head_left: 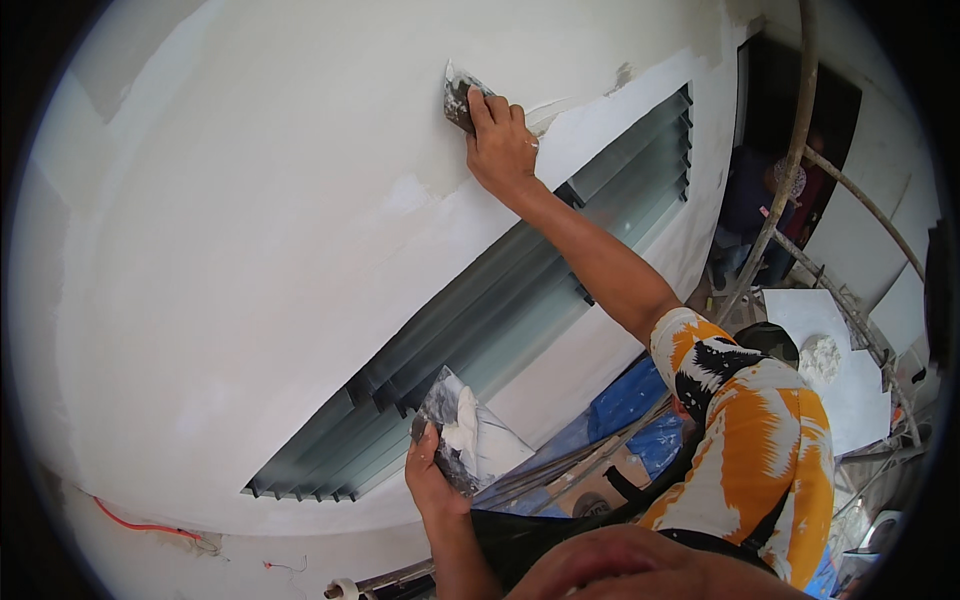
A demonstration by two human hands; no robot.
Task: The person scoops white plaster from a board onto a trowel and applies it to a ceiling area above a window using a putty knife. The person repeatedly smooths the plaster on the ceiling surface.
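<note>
My right hand (503,148) is closed on a putty knife (459,96) with a smeared dark blade, held against the white wall (300,180) above a louvred window (480,290). Lower down, in front of the window's lower part, my left hand (438,488) grips a wide putty blade (500,448) by its dark, caked side. A lump of white putty (462,425) lies on that blade. Fresh, brighter patches show on the wall near my right hand, and a rough strip (545,120) runs just right of it.
Scaffold poles (795,120) rise at the right. Below them a white board (850,400) carries a heap of white putty (820,360). A blue tarp (630,410) and long rods lie under the window. Another person (745,195) is near the dark doorway. An orange cable (140,522) leaves the wall lower left.
</note>
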